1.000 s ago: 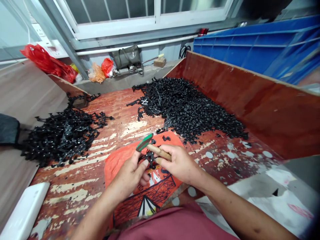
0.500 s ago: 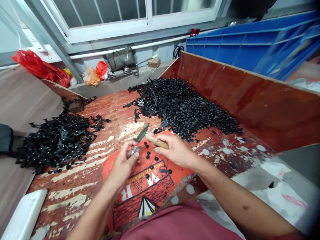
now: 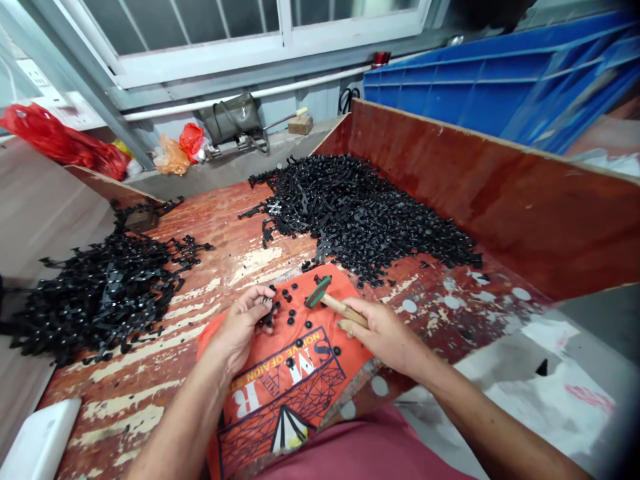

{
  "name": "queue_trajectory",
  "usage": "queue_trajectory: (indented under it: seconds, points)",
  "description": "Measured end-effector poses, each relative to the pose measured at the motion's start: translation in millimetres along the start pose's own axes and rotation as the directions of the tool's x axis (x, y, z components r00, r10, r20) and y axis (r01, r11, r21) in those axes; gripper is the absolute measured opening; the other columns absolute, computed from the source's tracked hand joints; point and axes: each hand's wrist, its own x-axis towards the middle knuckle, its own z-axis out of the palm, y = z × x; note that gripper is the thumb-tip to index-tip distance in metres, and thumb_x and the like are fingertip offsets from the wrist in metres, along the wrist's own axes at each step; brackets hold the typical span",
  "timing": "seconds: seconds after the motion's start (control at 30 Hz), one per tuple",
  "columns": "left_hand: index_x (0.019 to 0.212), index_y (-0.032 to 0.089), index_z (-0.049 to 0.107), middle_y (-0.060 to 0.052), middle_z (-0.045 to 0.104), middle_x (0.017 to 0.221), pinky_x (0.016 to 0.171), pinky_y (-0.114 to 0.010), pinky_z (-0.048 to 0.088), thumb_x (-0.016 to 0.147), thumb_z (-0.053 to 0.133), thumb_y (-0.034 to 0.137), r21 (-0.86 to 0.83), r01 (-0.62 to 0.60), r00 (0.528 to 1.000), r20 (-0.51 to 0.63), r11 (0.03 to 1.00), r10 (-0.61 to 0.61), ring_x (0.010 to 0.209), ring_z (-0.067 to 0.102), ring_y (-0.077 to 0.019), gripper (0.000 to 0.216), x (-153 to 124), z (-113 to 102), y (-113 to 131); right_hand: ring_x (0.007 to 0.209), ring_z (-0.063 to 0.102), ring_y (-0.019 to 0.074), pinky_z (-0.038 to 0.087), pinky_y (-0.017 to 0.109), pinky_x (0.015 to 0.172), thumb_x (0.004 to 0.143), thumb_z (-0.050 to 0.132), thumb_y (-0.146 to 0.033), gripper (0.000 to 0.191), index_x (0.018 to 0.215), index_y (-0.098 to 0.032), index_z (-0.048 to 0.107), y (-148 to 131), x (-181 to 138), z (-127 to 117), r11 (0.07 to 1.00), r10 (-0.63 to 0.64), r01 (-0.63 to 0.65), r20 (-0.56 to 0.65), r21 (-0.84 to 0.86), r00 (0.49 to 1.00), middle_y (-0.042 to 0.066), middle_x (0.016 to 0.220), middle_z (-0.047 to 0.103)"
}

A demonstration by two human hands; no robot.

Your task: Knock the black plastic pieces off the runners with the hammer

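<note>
My left hand [image 3: 243, 325] is closed on a small black plastic piece [image 3: 269, 313], gripped between thumb and fingers above the orange printed cloth [image 3: 250, 393]. Part of the piece is hidden by the fingers. My right hand [image 3: 383, 333] grips the light wooden handle of a hand tool [image 3: 345, 311]. Its narrow green-and-dark head lies crosswise to the handle, over the cloth and a little right of my left hand. Several small round black parts [image 3: 309, 325] lie scattered on the cloth between and in front of my hands.
A large heap of black parts [image 3: 350, 207] spreads at the back right, by a reddish wooden board [image 3: 450, 160]. Another black heap [image 3: 105, 293] lies at the left. Blue crates [image 3: 475, 87] stand behind the board. A white object [image 3: 43, 440] sits at the lower left.
The tool's head has moved right and down, away from my left hand. The piece in my left hand has turned from a shiny side to a dark one. The view has shifted slightly.
</note>
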Motion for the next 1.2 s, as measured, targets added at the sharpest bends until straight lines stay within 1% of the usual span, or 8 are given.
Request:
queue_trajectory:
  seconds: [0.17,0.4,0.77,0.83,0.9,1.0,1.07,1.2]
  points:
    - [0.111,0.027,0.048,0.008,0.055,0.068,0.043,-0.016,0.043,0.071,0.072,0.023,0.094,-0.096,0.995,0.006,0.991,0.096,0.051,0.051,-0.0082,0.047,15.0,-4.5,8.5,0.058,0.041,0.0119,0.028,0.025,0.052,0.091,0.052,-0.027,0.010,0.088,-0.022,0.060,5.2,2.9,2.2,0.998,-0.004,0.004,0.002,-0.059,1.000,-0.006,0.065,0.045]
    - [0.106,0.024,0.047,0.008,0.054,0.058,0.031,-0.011,0.024,0.061,0.069,0.017,0.091,-0.032,0.996,-0.083,0.995,0.040,0.041,0.045,-0.0080,0.050,38.0,0.8,10.6,0.059,0.046,0.0112,0.030,0.025,0.053,0.091,0.054,-0.027,0.009,0.085,-0.022,0.058,6.3,3.2,5.7,0.998,-0.022,0.022,0.007,-0.064,1.000,-0.005,0.066,0.052]
    - [0.103,0.023,0.048,0.012,0.052,0.052,0.030,-0.015,0.035,0.059,0.070,0.017,0.071,-0.066,0.994,-0.083,0.995,0.072,0.034,0.041,-0.0071,0.049,48.2,1.5,-0.7,0.058,0.052,0.0120,0.034,0.025,0.053,0.093,0.054,-0.029,0.013,0.092,-0.023,0.066,6.3,3.0,5.6,0.991,-0.032,0.031,0.002,-0.131,1.000,-0.004,0.068,0.061]
    - [0.104,0.023,0.047,0.012,0.053,0.053,0.030,-0.015,0.036,0.061,0.069,0.018,0.085,-0.074,0.994,-0.080,0.994,0.081,0.033,0.042,-0.0070,0.049,49.2,0.4,-2.4,0.063,0.059,0.0136,0.040,0.025,0.055,0.094,0.053,-0.029,0.018,0.103,-0.025,0.068,4.7,4.1,3.6,0.989,-0.045,0.045,0.004,-0.143,0.999,-0.002,0.075,0.068]
    - [0.105,0.023,0.047,0.012,0.054,0.053,0.030,-0.016,0.037,0.062,0.069,0.019,0.097,-0.085,0.993,-0.071,0.992,0.092,0.032,0.043,-0.0072,0.049,50.0,-0.6,-4.1,0.079,0.067,0.0158,0.050,0.026,0.066,0.097,0.050,-0.029,0.031,0.124,-0.030,0.064,-1.1,7.7,-0.8,0.986,-0.091,0.090,-0.001,-0.138,0.996,0.000,0.098,0.075]
    - [0.106,0.023,0.047,0.012,0.054,0.053,0.031,-0.016,0.039,0.063,0.069,0.020,0.108,-0.107,0.991,-0.065,0.988,0.114,0.032,0.044,-0.0075,0.049,50.0,-0.9,-5.8,0.114,0.064,0.0180,0.051,0.034,0.097,0.101,0.043,-0.027,0.044,0.143,-0.038,0.049,-17.7,17.5,-10.5,0.964,-0.221,0.214,-0.030,-0.159,0.975,-0.001,0.134,0.064]
    - [0.107,0.023,0.046,0.011,0.054,0.055,0.032,-0.017,0.041,0.064,0.070,0.021,0.106,-0.115,0.990,-0.065,0.988,0.122,0.033,0.045,-0.0074,0.049,49.2,-0.2,-6.1,0.122,0.060,0.0196,0.046,0.040,0.106,0.101,0.042,-0.024,0.046,0.145,-0.037,0.047,-30.8,25.1,-15.3,0.935,-0.304,0.285,-0.064,-0.209,0.951,-0.002,0.140,0.059]
    - [0.105,0.023,0.047,0.011,0.055,0.058,0.033,-0.017,0.044,0.064,0.073,0.022,0.084,-0.118,0.991,-0.053,0.989,0.123,0.038,0.046,-0.0073,0.049,47.9,0.9,-6.4,0.123,0.059,0.0197,0.047,0.041,0.105,0.103,0.040,-0.023,0.047,0.149,-0.034,0.040,-46.5,38.9,-10.6,0.893,-0.412,0.368,-0.141,-0.260,0.900,0.000,0.142,0.057]
